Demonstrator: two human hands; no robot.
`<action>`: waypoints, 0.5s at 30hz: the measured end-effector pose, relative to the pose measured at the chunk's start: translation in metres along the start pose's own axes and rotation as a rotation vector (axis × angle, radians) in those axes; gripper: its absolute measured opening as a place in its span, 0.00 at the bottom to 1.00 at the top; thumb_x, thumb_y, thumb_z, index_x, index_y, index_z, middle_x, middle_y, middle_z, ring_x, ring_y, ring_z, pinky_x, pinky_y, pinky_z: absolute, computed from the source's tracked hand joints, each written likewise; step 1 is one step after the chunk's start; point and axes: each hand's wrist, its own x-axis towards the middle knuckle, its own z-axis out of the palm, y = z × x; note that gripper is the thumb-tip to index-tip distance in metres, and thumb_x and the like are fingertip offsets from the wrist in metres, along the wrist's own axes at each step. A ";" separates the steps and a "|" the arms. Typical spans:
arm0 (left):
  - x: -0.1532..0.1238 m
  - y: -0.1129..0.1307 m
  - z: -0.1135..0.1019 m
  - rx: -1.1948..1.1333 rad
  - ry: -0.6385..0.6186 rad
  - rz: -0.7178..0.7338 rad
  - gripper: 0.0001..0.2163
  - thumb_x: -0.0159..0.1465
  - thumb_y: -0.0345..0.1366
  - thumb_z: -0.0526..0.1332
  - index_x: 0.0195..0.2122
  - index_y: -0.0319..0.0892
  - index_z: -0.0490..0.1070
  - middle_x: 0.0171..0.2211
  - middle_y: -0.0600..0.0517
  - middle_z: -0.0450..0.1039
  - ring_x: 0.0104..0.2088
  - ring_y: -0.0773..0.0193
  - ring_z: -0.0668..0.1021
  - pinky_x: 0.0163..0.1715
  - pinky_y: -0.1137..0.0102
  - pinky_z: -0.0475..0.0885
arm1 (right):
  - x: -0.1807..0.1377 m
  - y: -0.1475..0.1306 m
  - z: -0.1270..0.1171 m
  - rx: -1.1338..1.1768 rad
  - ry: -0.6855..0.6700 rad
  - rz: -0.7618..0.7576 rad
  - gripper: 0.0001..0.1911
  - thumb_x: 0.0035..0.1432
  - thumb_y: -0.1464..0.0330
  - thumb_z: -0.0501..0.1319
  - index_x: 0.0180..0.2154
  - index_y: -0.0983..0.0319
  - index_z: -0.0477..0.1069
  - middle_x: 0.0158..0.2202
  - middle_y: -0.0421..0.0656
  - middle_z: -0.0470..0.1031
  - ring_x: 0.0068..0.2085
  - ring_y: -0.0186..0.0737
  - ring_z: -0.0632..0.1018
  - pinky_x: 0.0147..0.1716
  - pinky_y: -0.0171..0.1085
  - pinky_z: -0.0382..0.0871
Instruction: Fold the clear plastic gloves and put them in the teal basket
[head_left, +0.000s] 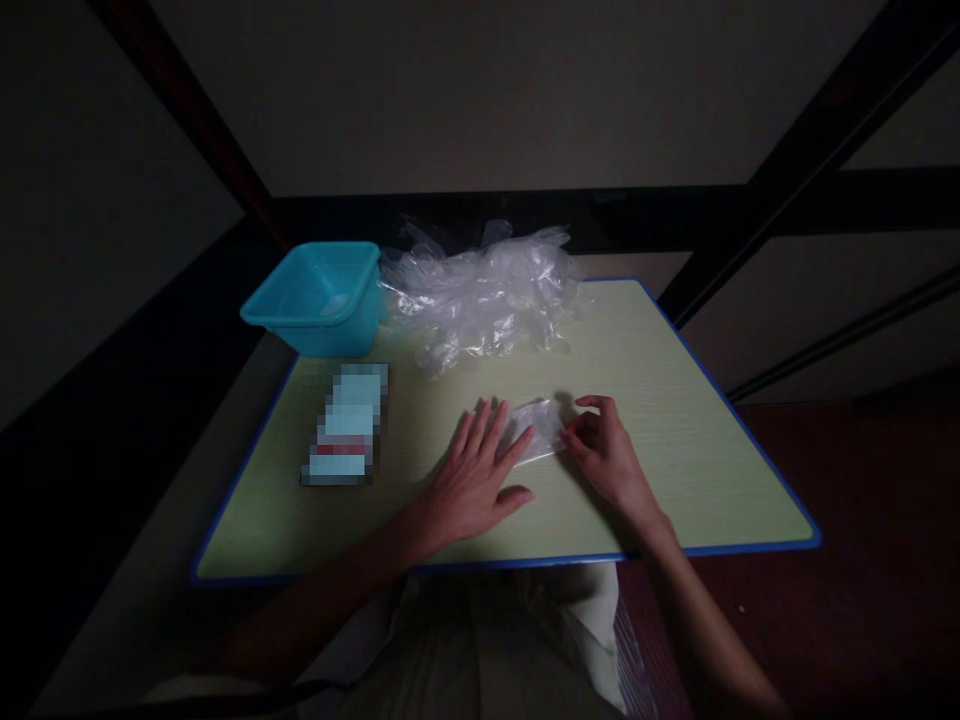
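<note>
A flat, roughly rectangular piece of clear plastic (541, 420) lies on the table; whether it is a small bag or a folded glove I cannot tell. My left hand (476, 475) rests palm down with its fingers spread, partly over the left side of this piece. At its right edge, my right hand (606, 455) pinches the plastic between thumb and fingertips. Farther back sits a crumpled heap of clear plastic (487, 295), with finger-like ends like those of disposable gloves.
A blue plastic basin (356, 320) stands at the table's back left corner, beside the heap. In front of it lies a phone-shaped object (345, 425), its face blurred out. The pale table (675, 470) has a blue edge. Dark bars and a wall stand behind.
</note>
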 end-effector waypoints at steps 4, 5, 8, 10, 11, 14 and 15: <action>0.002 -0.006 -0.009 -0.092 0.026 -0.011 0.40 0.59 0.53 0.58 0.65 0.35 0.44 0.65 0.32 0.38 0.65 0.42 0.42 0.60 0.45 0.41 | 0.001 -0.003 0.001 0.178 -0.007 -0.022 0.17 0.49 0.64 0.57 0.40 0.57 0.54 0.24 0.33 0.63 0.25 0.34 0.67 0.26 0.35 0.62; 0.004 -0.010 -0.012 -0.160 0.030 -0.026 0.40 0.59 0.52 0.58 0.65 0.33 0.42 0.65 0.32 0.38 0.65 0.43 0.42 0.60 0.46 0.40 | 0.002 -0.005 0.001 0.216 -0.018 -0.022 0.17 0.49 0.64 0.57 0.39 0.57 0.54 0.24 0.32 0.62 0.25 0.34 0.67 0.25 0.35 0.62; 0.018 -0.028 -0.019 -0.502 0.018 -0.086 0.40 0.60 0.47 0.59 0.65 0.33 0.38 0.66 0.33 0.38 0.66 0.48 0.44 0.61 0.51 0.46 | 0.003 -0.013 0.000 0.307 -0.074 -0.017 0.18 0.47 0.63 0.59 0.38 0.56 0.53 0.23 0.32 0.61 0.24 0.33 0.66 0.24 0.34 0.61; 0.033 -0.043 -0.023 -0.848 -0.046 -0.110 0.38 0.60 0.43 0.59 0.65 0.37 0.39 0.65 0.35 0.46 0.64 0.53 0.52 0.58 0.58 0.57 | 0.005 -0.018 -0.001 0.358 -0.109 -0.014 0.18 0.46 0.63 0.60 0.38 0.56 0.54 0.23 0.31 0.61 0.24 0.32 0.66 0.24 0.33 0.60; 0.042 -0.050 -0.025 -1.012 -0.108 -0.117 0.35 0.61 0.41 0.58 0.65 0.37 0.42 0.63 0.36 0.52 0.63 0.54 0.58 0.55 0.61 0.61 | 0.006 -0.021 -0.002 0.380 -0.123 -0.013 0.19 0.45 0.63 0.60 0.38 0.56 0.54 0.23 0.31 0.62 0.23 0.32 0.65 0.24 0.33 0.60; 0.067 -0.065 -0.030 -1.298 -0.249 -0.167 0.28 0.59 0.38 0.59 0.60 0.36 0.56 0.51 0.39 0.70 0.52 0.57 0.72 0.46 0.66 0.67 | 0.011 -0.026 -0.005 0.419 -0.178 -0.004 0.20 0.44 0.63 0.61 0.38 0.55 0.54 0.23 0.31 0.63 0.23 0.31 0.65 0.23 0.33 0.59; 0.073 -0.068 -0.032 -1.340 -0.303 -0.184 0.25 0.58 0.38 0.61 0.56 0.36 0.63 0.46 0.42 0.74 0.46 0.58 0.75 0.43 0.68 0.68 | 0.013 -0.027 -0.006 0.427 -0.196 0.001 0.21 0.43 0.62 0.62 0.37 0.55 0.54 0.23 0.31 0.63 0.22 0.31 0.66 0.23 0.33 0.59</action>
